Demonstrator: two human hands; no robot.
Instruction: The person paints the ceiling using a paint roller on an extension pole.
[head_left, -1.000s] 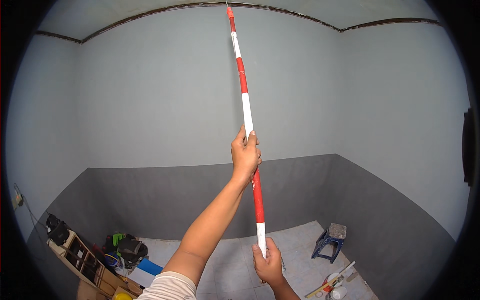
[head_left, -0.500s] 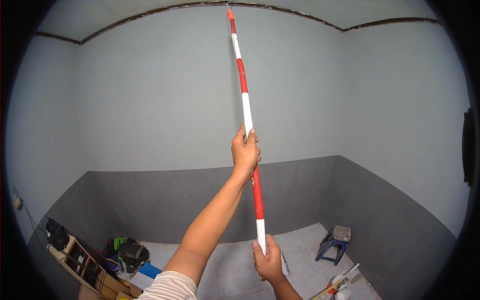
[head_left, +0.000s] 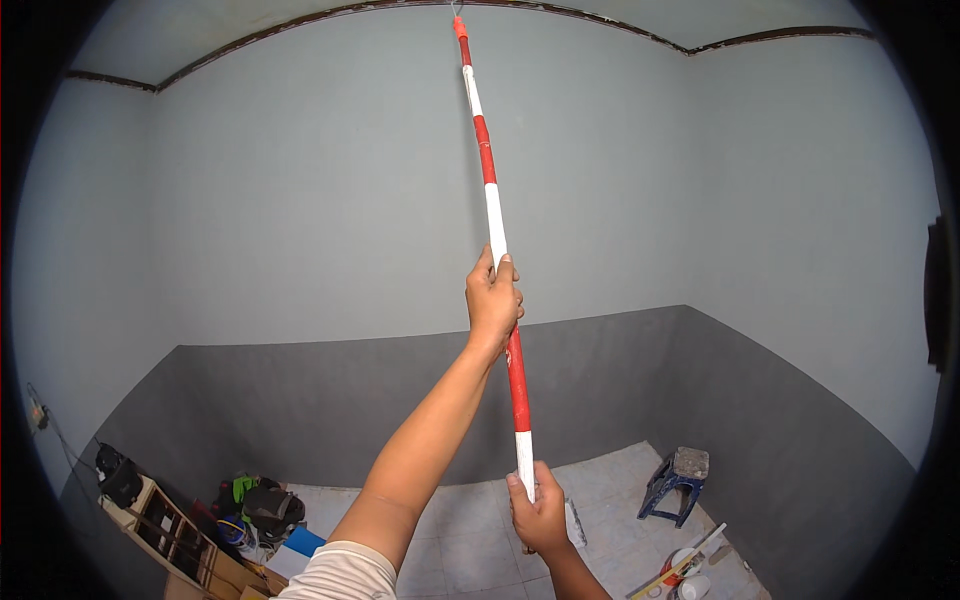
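Note:
A long red-and-white striped pole (head_left: 488,180) rises nearly upright, its tip (head_left: 457,18) reaching the seam where the pale blue wall meets the ceiling. My left hand (head_left: 493,300) is stretched up and shut around the middle of the pole. Low in the view, my right hand (head_left: 540,515) grips the pole's white bottom end. Both hands hold it out in front of me, toward the far wall.
A small blue stool (head_left: 672,480) stands on the tiled floor by the right wall. Buckets and sticks (head_left: 685,572) lie at the lower right. A wooden shelf (head_left: 170,530) and dark bags (head_left: 262,505) sit at the lower left. The lower wall band is dark grey.
Both hands keep the same grip on the pole. Only the view shifts slightly; the pole stays pointed at the ceiling edge.

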